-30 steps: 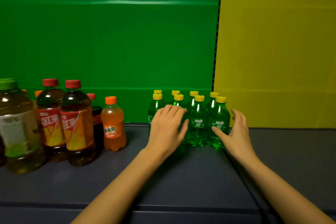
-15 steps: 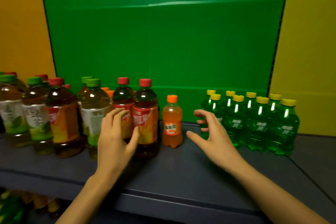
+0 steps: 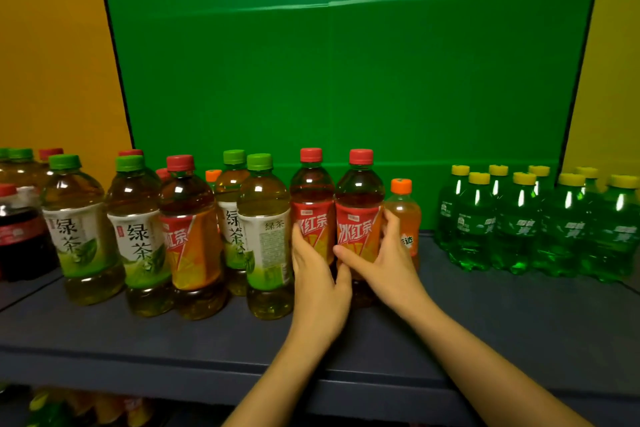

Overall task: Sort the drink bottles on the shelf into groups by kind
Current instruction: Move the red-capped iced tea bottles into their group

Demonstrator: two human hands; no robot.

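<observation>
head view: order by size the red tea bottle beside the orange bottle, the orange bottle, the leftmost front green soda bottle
1. red tea bottle
2. orange bottle and green soda bottle look alike; unranked

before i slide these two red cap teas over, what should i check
1. Grip of left hand on left red-cap tea: ok.
2. Grip of right hand on right red-cap tea: ok.
3. Both bottles upright, caps on: ok.
4. Room between orange soda and right fingers: not ok, it stands right beside them.
5. Red-cap teas all together: not ok, third red-cap tea stands among green teas.
</observation>
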